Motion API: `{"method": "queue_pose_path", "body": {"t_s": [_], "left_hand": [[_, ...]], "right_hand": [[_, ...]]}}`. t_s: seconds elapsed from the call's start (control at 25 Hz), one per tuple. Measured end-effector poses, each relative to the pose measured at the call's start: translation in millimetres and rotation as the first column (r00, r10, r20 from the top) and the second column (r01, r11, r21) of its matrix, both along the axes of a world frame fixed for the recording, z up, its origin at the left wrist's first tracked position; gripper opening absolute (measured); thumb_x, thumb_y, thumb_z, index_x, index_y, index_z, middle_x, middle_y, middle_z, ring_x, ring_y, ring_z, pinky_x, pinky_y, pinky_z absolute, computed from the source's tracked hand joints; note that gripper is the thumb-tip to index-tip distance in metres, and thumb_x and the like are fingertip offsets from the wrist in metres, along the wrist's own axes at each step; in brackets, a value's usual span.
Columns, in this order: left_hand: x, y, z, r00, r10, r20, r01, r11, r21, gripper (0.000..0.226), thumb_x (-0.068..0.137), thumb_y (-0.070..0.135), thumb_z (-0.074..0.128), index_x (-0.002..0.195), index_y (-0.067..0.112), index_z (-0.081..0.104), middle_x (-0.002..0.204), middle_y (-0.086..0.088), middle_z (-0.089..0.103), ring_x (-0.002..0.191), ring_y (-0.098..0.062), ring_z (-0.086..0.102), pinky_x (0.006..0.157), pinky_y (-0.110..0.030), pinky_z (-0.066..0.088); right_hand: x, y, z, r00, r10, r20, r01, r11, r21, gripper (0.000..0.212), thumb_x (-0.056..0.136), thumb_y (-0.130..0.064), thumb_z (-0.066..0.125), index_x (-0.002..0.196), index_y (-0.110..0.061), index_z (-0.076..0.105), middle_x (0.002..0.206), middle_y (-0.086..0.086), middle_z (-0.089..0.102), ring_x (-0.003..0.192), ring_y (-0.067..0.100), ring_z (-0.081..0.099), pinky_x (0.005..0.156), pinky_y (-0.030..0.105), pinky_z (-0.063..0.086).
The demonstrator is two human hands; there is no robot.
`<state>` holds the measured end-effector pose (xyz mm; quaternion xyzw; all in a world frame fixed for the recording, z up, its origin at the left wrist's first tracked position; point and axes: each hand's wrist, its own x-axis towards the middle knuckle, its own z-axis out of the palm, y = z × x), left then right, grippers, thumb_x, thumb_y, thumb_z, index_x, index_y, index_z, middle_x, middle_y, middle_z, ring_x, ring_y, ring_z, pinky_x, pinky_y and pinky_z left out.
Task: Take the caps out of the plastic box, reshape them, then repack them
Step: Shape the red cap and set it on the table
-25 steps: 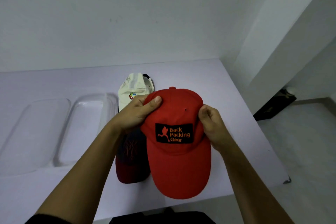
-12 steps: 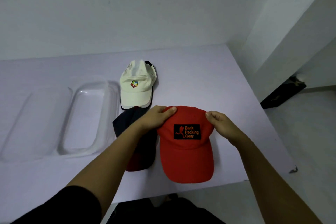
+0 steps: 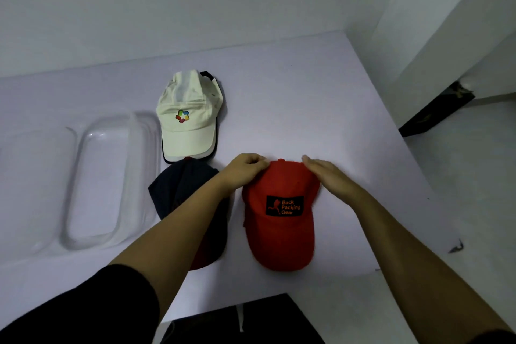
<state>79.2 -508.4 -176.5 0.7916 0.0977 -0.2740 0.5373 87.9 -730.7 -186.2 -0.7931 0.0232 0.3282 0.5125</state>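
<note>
A red cap (image 3: 282,234) with a black "Back Packing Gear" patch lies on the white table (image 3: 321,109), brim toward me. My left hand (image 3: 245,170) pinches the back left of its crown. My right hand (image 3: 328,176) rests flat on the back right of the crown, fingers stretched out. A dark navy cap (image 3: 178,190) lies to the left, partly under my left forearm. A cream cap (image 3: 185,123) with a coloured logo sits behind it. The clear plastic box (image 3: 97,184) stands empty at the left.
A clear lid (image 3: 30,190) lies left of the box. The table's right edge drops to the floor, where a dark object (image 3: 435,112) leans by the wall. The table's front edge is just below the red brim.
The red cap was held up in both hands and has come down flat onto the table. Both hands slid to the back of its crown; my right hand flattened out.
</note>
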Motion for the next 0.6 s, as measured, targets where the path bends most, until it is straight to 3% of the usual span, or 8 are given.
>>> {"method": "queue_pose_path", "body": {"t_s": [0.08, 0.2, 0.28, 0.4, 0.52, 0.6], "left_hand": [[2, -3, 3, 1.000, 0.015, -0.027, -0.019, 0.987, -0.161, 0.012, 0.095, 0.015, 0.050, 0.097, 0.015, 0.062, 0.088, -0.001, 0.063, 0.082, -0.013, 0.059, 0.074, -0.022, 0.049], [5, -3, 7, 0.993, 0.114, 0.013, -0.107, 0.961, -0.255, 0.012, 0.097, 0.016, 0.045, 0.091, 0.020, 0.054, 0.077, 0.000, 0.057, 0.068, -0.010, 0.053, 0.063, -0.021, 0.045], [8, -1, 8, 0.994, 0.025, 0.105, -0.015, 0.996, -0.091, 0.009, 0.099, 0.024, 0.040, 0.096, 0.021, 0.047, 0.071, -0.002, 0.053, 0.061, -0.013, 0.048, 0.057, -0.023, 0.041], [11, -1, 5, 0.978, -0.159, 0.137, 0.127, 0.969, 0.213, 0.015, 0.099, 0.030, 0.037, 0.102, 0.019, 0.047, 0.075, -0.006, 0.055, 0.068, -0.019, 0.049, 0.058, -0.027, 0.038], [16, 0, 3, 0.990, -0.113, 0.081, 0.085, 0.954, 0.287, 0.032, 0.097, 0.037, 0.040, 0.110, 0.013, 0.057, 0.095, -0.001, 0.059, 0.087, -0.017, 0.053, 0.069, -0.026, 0.039], [17, -1, -1, 0.993, -0.067, 0.094, 0.032, 0.942, 0.334, 0.039, 0.098, 0.041, 0.037, 0.098, 0.009, 0.059, 0.089, 0.000, 0.058, 0.087, -0.018, 0.052, 0.074, -0.027, 0.035]], "right_hand": [[10, 9, 1, 0.995, 0.078, 0.056, -0.080, 0.996, 0.043, 0.033, 0.091, -0.040, 0.053, 0.101, -0.011, 0.065, 0.100, -0.002, 0.066, 0.093, 0.012, 0.060, 0.089, 0.035, 0.045], [19, 22, 7, 0.984, 0.052, 0.169, -0.076, 0.987, 0.143, 0.015, 0.093, -0.028, 0.053, 0.093, -0.017, 0.063, 0.088, -0.006, 0.065, 0.082, 0.007, 0.061, 0.076, 0.023, 0.049], [24, 27, 8, 0.958, 0.093, 0.272, -0.112, 0.992, 0.057, 0.014, 0.095, -0.032, 0.049, 0.089, -0.030, 0.061, 0.083, -0.012, 0.063, 0.078, 0.003, 0.059, 0.072, 0.018, 0.047], [29, 29, 3, 0.912, 0.231, 0.340, -0.173, 0.966, -0.193, 0.027, 0.096, -0.037, 0.042, 0.073, -0.031, 0.053, 0.069, -0.008, 0.055, 0.065, 0.007, 0.051, 0.066, 0.027, 0.040], [35, 29, -1, 0.930, 0.215, 0.298, -0.144, 0.960, -0.241, 0.031, 0.095, -0.040, 0.044, 0.079, -0.020, 0.062, 0.078, 0.002, 0.065, 0.075, 0.018, 0.059, 0.072, 0.037, 0.046], [37, 28, -3, 0.939, 0.181, 0.293, -0.105, 0.961, -0.258, 0.035, 0.093, -0.044, 0.044, 0.090, -0.018, 0.065, 0.091, 0.003, 0.069, 0.087, 0.020, 0.063, 0.081, 0.039, 0.050]]}}
